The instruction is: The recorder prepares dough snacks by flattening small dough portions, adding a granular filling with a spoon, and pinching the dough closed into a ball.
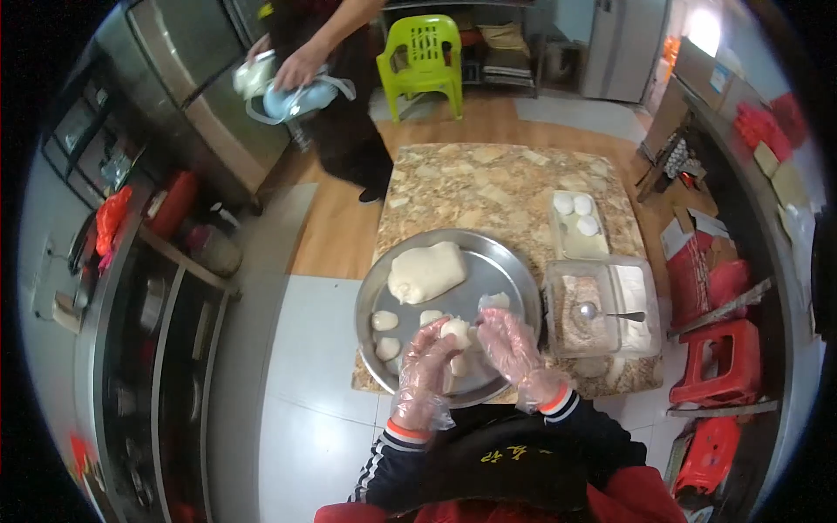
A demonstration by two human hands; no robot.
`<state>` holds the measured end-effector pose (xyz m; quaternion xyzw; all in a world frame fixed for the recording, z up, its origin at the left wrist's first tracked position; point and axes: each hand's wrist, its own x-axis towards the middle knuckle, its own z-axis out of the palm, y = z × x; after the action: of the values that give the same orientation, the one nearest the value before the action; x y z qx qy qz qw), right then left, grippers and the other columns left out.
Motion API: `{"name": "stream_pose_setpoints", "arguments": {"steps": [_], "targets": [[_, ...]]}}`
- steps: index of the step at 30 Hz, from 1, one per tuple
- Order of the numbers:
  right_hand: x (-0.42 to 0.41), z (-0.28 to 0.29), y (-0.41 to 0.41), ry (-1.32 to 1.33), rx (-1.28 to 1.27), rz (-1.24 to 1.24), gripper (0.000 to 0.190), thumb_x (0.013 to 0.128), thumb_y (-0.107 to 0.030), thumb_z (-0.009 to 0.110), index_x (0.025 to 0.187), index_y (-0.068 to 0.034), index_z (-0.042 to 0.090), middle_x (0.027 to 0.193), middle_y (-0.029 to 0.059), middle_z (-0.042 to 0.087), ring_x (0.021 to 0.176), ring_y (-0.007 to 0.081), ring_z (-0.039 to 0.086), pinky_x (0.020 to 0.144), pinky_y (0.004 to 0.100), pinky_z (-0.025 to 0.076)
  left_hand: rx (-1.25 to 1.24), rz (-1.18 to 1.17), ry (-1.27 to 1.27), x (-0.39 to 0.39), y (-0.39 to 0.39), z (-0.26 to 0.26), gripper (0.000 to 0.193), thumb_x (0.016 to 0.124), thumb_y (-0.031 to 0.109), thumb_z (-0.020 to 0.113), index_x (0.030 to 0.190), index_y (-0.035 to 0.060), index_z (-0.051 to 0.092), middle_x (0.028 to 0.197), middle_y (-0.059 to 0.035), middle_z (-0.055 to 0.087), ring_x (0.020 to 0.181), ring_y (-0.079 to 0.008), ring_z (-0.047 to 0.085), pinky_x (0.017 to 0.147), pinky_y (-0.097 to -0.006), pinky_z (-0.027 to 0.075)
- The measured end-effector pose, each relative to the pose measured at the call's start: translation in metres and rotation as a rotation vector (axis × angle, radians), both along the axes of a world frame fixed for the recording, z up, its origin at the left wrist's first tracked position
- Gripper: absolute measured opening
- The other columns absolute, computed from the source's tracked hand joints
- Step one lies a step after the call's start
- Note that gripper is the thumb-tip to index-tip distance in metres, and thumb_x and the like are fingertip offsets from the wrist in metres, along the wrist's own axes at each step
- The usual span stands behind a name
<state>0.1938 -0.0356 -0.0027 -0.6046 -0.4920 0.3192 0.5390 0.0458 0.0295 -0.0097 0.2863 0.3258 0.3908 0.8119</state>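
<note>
Both hands wear clear plastic gloves over a round metal tray (521, 268). My left hand (426, 353) grips a small round dough piece (456, 332) between thumb and fingers. To its right, my right hand (507, 343) has its fingers curled, with a pale piece of dough (498, 301) at the fingertips; whether it is gripped cannot be told. A large dough lump (426, 271) lies at the back left of the tray. Small dough pieces (384, 320) lie along the left side and under my hands, some partly hidden.
Right of the tray stands a clear two-part container (549, 307) of brownish filling and white powder, with a metal spoon (588, 310). Behind it, a small tray (584, 245) bears several white balls. A co-worker's hand (301, 67) holds a bluish item beyond the stone-patterned table (484, 189).
</note>
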Motion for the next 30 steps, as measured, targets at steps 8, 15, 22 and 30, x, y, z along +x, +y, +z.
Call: {"name": "stream_pose_setpoints", "arguments": {"steps": [8, 15, 22, 30], "targets": [[0.01, -0.025, -0.014, -0.15, 0.226, -0.253, 0.019, 0.091, -0.014, 0.062, 0.105, -0.002, 0.06, 0.095, 0.0153, 0.064, 0.083, 0.0295, 0.063, 0.073, 0.0384, 0.05, 0.019, 0.037, 0.016, 0.038, -0.031, 0.011, 0.024, 0.086, -0.009, 0.057, 0.109, 0.0004, 0.057, 0.108, -0.0109, 0.063, 0.099, -0.02, 0.061, 0.087, -0.03, 0.05], [0.038, 0.015, -0.015, -0.002, 0.157, 0.241, 0.019, 0.093, -0.007, 0.051, 0.109, -0.002, 0.06, 0.092, 0.0152, 0.066, 0.088, 0.0291, 0.064, 0.077, 0.0349, 0.05, 0.085, 0.006, 0.043, 0.029, -0.045, 0.036, 0.022, 0.087, -0.004, 0.063, 0.107, 0.0045, 0.061, 0.1, -0.0076, 0.067, 0.088, -0.0154, 0.064, 0.076, -0.0265, 0.053], [0.04, 0.016, -0.015, 0.441, -0.063, 0.245, 0.028, 0.093, -0.01, 0.057, 0.121, -0.008, 0.057, 0.119, 0.0095, 0.056, 0.098, 0.0215, 0.061, 0.085, 0.0308, 0.049, 0.463, -0.342, 0.332, 0.0, -0.013, 0.015, 0.017, 0.088, 0.002, 0.066, 0.105, 0.0039, 0.064, 0.093, 0.0004, 0.064, 0.08, -0.004, 0.054, 0.065, -0.0185, 0.043], [0.005, -0.009, -0.024, 0.248, 0.077, 0.018, 0.027, 0.098, -0.02, 0.056, 0.12, -0.005, 0.054, 0.108, 0.0044, 0.059, 0.097, 0.0116, 0.055, 0.086, 0.0278, 0.046, 0.18, 0.071, 0.035, 0.03, -0.024, 0.005, 0.01, 0.088, 0.004, 0.067, 0.098, 0.0011, 0.065, 0.09, -0.0015, 0.067, 0.078, -0.0075, 0.06, 0.068, -0.0205, 0.046]]}}
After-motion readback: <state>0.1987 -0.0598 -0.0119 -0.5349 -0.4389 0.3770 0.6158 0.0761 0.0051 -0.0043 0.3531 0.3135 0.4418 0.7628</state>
